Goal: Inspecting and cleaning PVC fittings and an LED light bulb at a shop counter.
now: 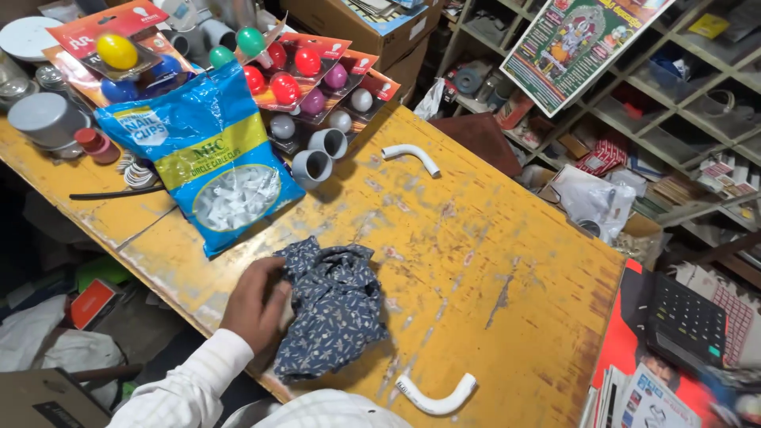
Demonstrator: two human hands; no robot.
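My left hand point(255, 303) comes in from the lower left in a white striped sleeve. Its fingers curl into the left edge of a crumpled dark blue cloth with a small pale leaf pattern point(337, 309). The cloth lies bunched on the worn yellow table top point(491, 261). A white curved pipe bend point(436, 396) rests just below and right of the cloth near the front edge. A second white bend point(411, 154) lies farther back. My right hand is out of view.
A blue and yellow bag of white cable clips point(210, 150) lies behind the hand. Two grey pipe fittings point(317, 158) and cards of coloured bulbs point(305, 67) sit beyond it. A black calculator point(686, 321) is at the right. Cluttered shelves point(674, 103) stand behind the table.
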